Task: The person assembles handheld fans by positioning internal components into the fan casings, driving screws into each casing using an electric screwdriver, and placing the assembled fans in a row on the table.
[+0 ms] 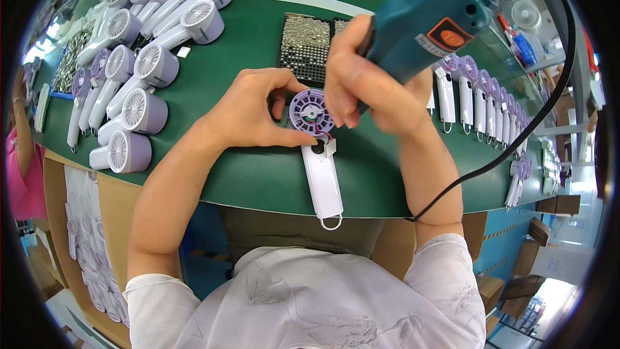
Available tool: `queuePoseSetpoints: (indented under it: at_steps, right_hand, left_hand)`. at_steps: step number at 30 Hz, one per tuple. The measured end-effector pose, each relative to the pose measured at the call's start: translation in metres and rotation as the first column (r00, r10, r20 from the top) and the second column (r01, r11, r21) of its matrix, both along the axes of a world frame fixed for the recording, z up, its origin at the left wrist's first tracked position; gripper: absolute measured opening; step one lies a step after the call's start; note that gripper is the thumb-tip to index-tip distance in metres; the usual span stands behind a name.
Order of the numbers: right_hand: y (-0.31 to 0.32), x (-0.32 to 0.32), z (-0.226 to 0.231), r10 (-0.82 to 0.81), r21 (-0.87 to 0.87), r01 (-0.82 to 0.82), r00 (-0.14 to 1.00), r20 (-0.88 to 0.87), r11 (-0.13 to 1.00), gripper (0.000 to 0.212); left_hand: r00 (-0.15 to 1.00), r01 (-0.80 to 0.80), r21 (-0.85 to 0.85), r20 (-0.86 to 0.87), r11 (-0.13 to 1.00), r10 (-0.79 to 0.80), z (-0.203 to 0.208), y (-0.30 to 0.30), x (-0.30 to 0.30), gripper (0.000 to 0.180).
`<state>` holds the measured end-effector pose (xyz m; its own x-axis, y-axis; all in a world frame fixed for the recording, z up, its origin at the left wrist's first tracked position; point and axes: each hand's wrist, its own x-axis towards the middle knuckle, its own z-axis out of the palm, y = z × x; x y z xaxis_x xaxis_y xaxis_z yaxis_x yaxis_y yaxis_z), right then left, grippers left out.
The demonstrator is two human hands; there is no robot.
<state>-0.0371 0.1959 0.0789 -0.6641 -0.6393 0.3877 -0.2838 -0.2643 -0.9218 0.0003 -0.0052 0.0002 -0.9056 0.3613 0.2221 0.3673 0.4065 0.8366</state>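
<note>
Fan is laid at the counter's near edge, wire loop projecting past it. Round lilac head is pinched by the left hand, thumb and index finger curved apart around its rim. Teal power tool is gripped by the right hand, fingers curled tight; tip is hidden, contact with fan cannot be told. Black tray of small metal parts is placed toward the far edge.
</note>
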Motion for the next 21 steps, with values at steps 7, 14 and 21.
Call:
queuePoseSetpoints:
  at_steps: [7,14,21]
  right_hand:
    - [0.005,-0.006,-0.005,0.093,-0.001,-0.093,0.995,0.028,0.996,0.019]
    - [0.006,-0.015,-0.005,0.131,-0.064,-0.131,0.991,0.010,0.989,0.025]
    - [0.004,-0.016,-0.008,0.210,-0.162,-0.206,0.978,0.003,0.965,0.017]
  left_hand:
    - [1.000,-0.026,0.078,-0.001,0.997,0.026,-0.002,0.008,0.000,0.050]
    - [0.998,-0.032,0.094,0.051,0.995,0.028,0.002,0.010,-0.001,0.046]
    - [0.998,0.048,0.197,0.022,0.979,-0.053,-0.016,0.004,-0.006,0.046]
